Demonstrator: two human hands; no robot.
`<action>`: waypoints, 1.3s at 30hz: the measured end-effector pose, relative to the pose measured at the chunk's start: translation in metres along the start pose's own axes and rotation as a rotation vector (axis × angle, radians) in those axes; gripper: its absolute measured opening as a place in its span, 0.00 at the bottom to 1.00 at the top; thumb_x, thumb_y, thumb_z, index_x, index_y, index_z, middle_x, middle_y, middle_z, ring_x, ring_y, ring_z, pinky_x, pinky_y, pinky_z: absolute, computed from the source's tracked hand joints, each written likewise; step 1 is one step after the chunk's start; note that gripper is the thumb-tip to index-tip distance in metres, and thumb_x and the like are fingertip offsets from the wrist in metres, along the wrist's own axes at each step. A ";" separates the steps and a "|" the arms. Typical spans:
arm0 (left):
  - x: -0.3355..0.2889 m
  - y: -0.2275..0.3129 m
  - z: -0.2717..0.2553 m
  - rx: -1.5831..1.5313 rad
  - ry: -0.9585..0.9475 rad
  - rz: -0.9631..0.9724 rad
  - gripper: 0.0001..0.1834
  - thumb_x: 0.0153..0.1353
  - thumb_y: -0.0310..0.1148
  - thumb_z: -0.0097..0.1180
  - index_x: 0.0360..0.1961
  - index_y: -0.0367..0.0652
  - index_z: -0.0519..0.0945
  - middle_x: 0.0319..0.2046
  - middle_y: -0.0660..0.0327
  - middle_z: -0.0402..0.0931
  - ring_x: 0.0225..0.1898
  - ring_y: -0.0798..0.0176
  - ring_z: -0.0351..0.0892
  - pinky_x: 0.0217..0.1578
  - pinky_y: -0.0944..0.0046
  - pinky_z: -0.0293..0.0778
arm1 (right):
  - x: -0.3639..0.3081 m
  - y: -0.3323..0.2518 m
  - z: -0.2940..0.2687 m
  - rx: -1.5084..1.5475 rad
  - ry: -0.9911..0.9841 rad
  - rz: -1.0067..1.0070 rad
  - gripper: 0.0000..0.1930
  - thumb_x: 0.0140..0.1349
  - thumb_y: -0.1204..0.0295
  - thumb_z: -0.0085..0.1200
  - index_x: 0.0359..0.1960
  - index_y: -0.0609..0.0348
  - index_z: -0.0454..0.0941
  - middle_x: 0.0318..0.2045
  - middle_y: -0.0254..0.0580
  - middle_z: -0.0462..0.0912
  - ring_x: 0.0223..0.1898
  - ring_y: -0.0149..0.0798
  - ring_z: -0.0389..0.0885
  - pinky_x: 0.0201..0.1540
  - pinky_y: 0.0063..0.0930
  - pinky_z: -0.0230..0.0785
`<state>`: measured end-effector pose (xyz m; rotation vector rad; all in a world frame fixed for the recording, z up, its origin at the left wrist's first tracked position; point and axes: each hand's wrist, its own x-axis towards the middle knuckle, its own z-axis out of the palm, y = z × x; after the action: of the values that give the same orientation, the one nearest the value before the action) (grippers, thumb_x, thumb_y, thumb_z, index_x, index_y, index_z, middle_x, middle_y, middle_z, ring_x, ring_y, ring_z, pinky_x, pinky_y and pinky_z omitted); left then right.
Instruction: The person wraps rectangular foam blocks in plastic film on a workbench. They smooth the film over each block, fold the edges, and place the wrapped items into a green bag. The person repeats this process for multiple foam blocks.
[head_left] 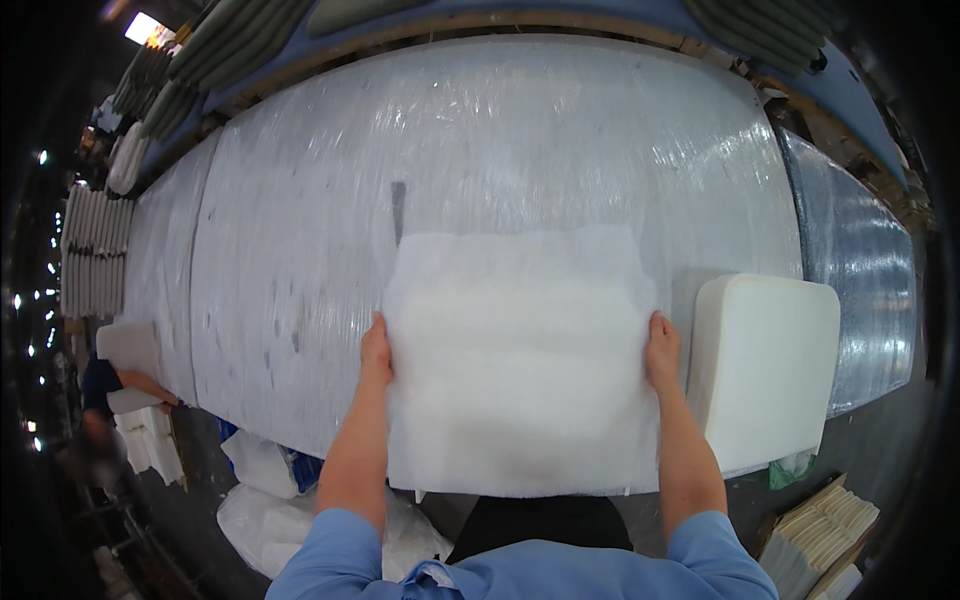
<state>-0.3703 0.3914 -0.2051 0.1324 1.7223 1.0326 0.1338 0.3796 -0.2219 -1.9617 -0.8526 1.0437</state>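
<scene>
Nearest the camera: my blue shirt (560,570), sleeves at about 5 and 7 o'clock, both forearms reaching up from there. Clock dial centred on the white sheet (520,370), which lies directly before me on a film-wrapped desk (300,180).

Fingers: left fingers (375,355) grasping the sheet's 9 o'clock edge, thumb pointing toward 12; right fingers (661,355) grasping the 3 o'clock edge likewise. Remaining fingertips mostly hidden from view.

Edges: the sheet's 6 o'clock edge comes down to the desk's near edge, close to my body. Its far edge is slightly wavy and lies flat on the film. Just beyond its 11 o'clock corner, a dark narrow strip (398,210) touches or nearly touches it; I cannot tell which.

Room: widest stretch of film runs from 9 round to 12 o'clock. Tightest side is 3 to 4 o'clock, where a white cushion (770,370) with rounded corners stands near the sheet, my right forearm in the narrow gap. Past it, a second wrapped surface (855,270) adjoins at 2 to 3.

Floor level: cardboard box of pale pads (820,530) at 5; clear plastic bag (265,525) at 7. Co-worker's arm (145,383), 9 o'clock, well apart.
</scene>
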 end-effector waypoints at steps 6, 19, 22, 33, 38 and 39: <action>0.024 0.064 0.005 0.369 -0.233 -0.148 0.40 0.66 0.65 0.53 0.59 0.36 0.78 0.54 0.54 0.81 0.49 0.56 0.81 0.49 0.57 0.77 | 0.044 -0.102 -0.001 0.025 -0.394 0.469 0.41 0.66 0.37 0.53 0.60 0.69 0.76 0.53 0.48 0.82 0.53 0.42 0.79 0.56 0.38 0.69; 0.059 0.039 0.037 0.309 0.121 0.375 0.20 0.72 0.42 0.54 0.46 0.31 0.80 0.40 0.55 0.82 0.38 0.62 0.77 0.43 0.59 0.75 | 0.078 -0.050 0.049 0.145 -0.100 0.085 0.15 0.69 0.66 0.58 0.46 0.68 0.80 0.36 0.39 0.84 0.34 0.32 0.79 0.38 0.31 0.73; 0.061 0.035 0.034 0.442 0.232 0.403 0.20 0.72 0.42 0.55 0.45 0.31 0.80 0.39 0.56 0.82 0.38 0.62 0.76 0.42 0.60 0.74 | 0.077 -0.045 0.043 0.181 -0.026 0.162 0.14 0.69 0.66 0.58 0.45 0.67 0.80 0.35 0.38 0.84 0.32 0.31 0.78 0.35 0.30 0.71; 0.055 0.116 0.063 0.415 -0.216 -0.033 0.28 0.66 0.49 0.64 0.50 0.32 0.81 0.43 0.56 0.83 0.41 0.57 0.82 0.43 0.57 0.78 | 0.122 -0.118 0.024 -0.144 -0.448 0.409 0.29 0.62 0.52 0.67 0.45 0.71 0.80 0.33 0.42 0.83 0.33 0.38 0.80 0.33 0.38 0.73; 0.077 0.117 0.068 0.464 -0.299 0.043 0.30 0.67 0.50 0.61 0.53 0.30 0.80 0.47 0.52 0.83 0.44 0.55 0.83 0.46 0.55 0.78 | 0.133 -0.129 0.073 -0.217 -0.344 0.273 0.31 0.63 0.54 0.65 0.53 0.73 0.77 0.44 0.48 0.82 0.39 0.41 0.82 0.40 0.38 0.76; 0.082 0.113 0.072 0.513 -0.276 0.052 0.29 0.69 0.50 0.59 0.54 0.31 0.80 0.48 0.51 0.83 0.45 0.55 0.83 0.48 0.55 0.78 | 0.132 -0.124 0.077 -0.215 -0.314 0.254 0.31 0.64 0.55 0.64 0.55 0.74 0.76 0.46 0.50 0.82 0.41 0.40 0.82 0.42 0.38 0.76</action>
<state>-0.3885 0.5469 -0.1911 0.6205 1.6969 0.5560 0.1003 0.5722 -0.1978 -2.1603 -0.9296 1.4910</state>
